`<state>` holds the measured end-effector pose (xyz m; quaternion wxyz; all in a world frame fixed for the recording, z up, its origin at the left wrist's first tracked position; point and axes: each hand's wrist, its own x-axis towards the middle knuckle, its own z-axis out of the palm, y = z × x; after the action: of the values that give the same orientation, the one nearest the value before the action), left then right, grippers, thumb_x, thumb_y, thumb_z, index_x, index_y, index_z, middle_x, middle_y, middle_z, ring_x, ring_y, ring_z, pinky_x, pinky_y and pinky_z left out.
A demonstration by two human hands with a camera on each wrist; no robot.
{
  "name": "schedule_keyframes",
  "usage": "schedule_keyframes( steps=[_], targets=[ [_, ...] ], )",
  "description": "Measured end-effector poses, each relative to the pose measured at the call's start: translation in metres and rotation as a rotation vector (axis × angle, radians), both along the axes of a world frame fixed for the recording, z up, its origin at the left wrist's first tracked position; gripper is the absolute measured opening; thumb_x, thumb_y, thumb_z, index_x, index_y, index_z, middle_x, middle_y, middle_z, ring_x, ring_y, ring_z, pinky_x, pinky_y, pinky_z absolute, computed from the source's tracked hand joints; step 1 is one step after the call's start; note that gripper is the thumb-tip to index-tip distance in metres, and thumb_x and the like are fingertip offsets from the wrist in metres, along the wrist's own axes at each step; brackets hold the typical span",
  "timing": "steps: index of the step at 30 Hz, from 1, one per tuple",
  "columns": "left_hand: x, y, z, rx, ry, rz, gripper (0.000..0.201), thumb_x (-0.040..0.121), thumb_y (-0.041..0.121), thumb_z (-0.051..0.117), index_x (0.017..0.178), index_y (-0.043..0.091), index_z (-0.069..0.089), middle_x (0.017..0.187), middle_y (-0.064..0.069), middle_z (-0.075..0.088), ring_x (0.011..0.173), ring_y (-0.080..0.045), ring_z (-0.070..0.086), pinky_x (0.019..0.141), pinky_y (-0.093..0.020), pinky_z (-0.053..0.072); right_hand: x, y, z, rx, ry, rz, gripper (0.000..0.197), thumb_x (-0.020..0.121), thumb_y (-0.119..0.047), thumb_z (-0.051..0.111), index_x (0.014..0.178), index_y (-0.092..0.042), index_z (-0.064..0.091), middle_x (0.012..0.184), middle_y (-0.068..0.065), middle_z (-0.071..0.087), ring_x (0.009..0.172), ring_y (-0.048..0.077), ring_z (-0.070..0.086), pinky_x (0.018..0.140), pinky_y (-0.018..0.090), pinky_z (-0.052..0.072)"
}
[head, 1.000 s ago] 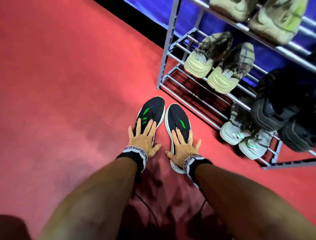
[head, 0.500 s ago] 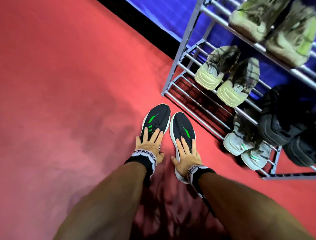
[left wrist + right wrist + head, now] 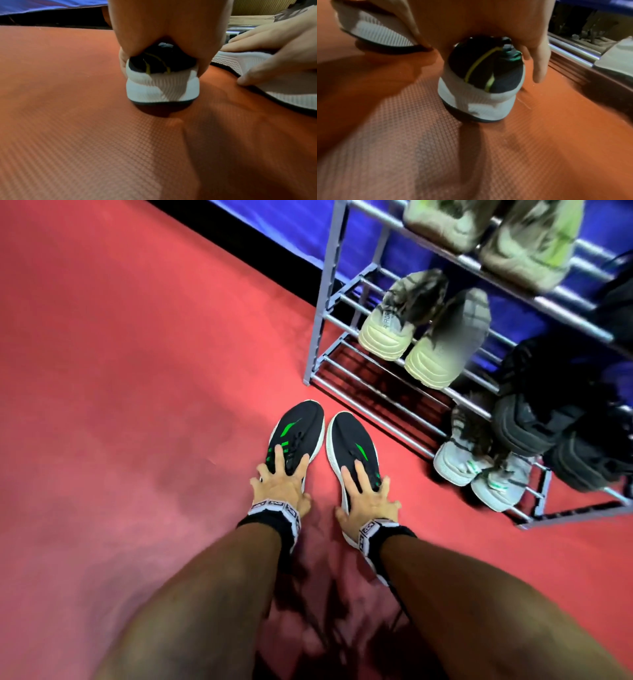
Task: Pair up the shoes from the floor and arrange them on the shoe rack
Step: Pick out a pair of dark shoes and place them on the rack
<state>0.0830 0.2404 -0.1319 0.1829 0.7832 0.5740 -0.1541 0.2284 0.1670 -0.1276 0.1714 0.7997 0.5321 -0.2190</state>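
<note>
Pairing step in hand: two black shoes with green marks set side by side on the red floor mat [image 3: 137, 405], toes toward the shoe rack [image 3: 342, 361], just short of its bottom shelf. Left hand [image 3: 279, 486] laid over the left shoe [image 3: 299, 428], fingers spread across the laces and thumb curled down its side; gripping. Right hand [image 3: 366, 498] likewise clasping the right shoe [image 3: 351, 436] over its rear half. Heels both on the mat in the wrist views. Judged next: lift of both shoes together, carry to the bare left part of the rack's bottom shelf, beside the grey pair [image 3: 479, 463]. Level hold called for; rails narrow.
</note>
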Motion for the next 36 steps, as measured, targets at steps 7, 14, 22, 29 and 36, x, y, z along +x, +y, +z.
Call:
schedule_keyframes(
  steps=[7,14,22,29,36],
  targets=[
    [-0.015,0.01,0.02,0.175,-0.032,-0.064,0.075,0.089,0.051,0.042,0.152,0.042,0.003,0.161,-0.009,0.001,0.113,-0.036,0.038,0.094,-0.043,0.037,-0.003,0.006,0.013,0.081,0.057,-0.132,0.072,0.096,-0.046,0.041,0.154,-0.036,0.0,0.162,-0.011,-0.009,0.124,0.037,0.032,0.091,0.045,0.046],
    [-0.003,0.032,0.045,0.229,-0.111,-0.093,0.075,0.089,0.048,0.042,0.153,0.042,0.004,0.162,-0.008,0.003,0.112,-0.037,0.038,0.093,-0.043,0.036,0.006,-0.009,0.028,0.248,0.054,0.003,0.069,0.096,-0.043,0.038,0.155,-0.032,0.003,0.162,-0.006,0.0,0.117,0.036,0.037,0.09,0.044,0.043],
    [0.022,0.051,0.047,0.22,-0.117,-0.18,0.07,0.093,0.048,0.043,0.153,0.04,0.008,0.161,-0.009,0.003,0.117,-0.038,0.036,0.098,-0.044,0.035,0.035,0.021,0.04,0.335,0.019,-0.202,0.068,0.097,-0.042,0.041,0.155,-0.029,0.007,0.162,-0.005,0.001,0.123,0.039,0.036,0.093,0.047,0.042],
    [0.08,0.08,0.04,0.275,-0.065,-0.256,0.067,0.095,0.05,0.043,0.153,0.036,0.012,0.161,-0.011,0.003,0.119,-0.039,0.036,0.097,-0.044,0.035,0.073,0.06,0.04,0.404,-0.006,-0.318,0.068,0.097,-0.044,0.04,0.155,-0.026,0.01,0.163,-0.003,0.003,0.125,0.041,0.035,0.095,0.049,0.041],
    [0.124,0.113,0.023,0.235,-0.12,-0.324,0.071,0.094,0.049,0.049,0.153,0.037,0.012,0.162,-0.007,0.002,0.136,-0.04,0.021,0.105,-0.049,0.031,0.093,0.094,0.026,0.411,0.002,-0.378,0.068,0.096,-0.048,0.043,0.154,-0.027,0.014,0.162,-0.002,0.003,0.132,0.043,0.028,0.099,0.051,0.038]
  ],
)
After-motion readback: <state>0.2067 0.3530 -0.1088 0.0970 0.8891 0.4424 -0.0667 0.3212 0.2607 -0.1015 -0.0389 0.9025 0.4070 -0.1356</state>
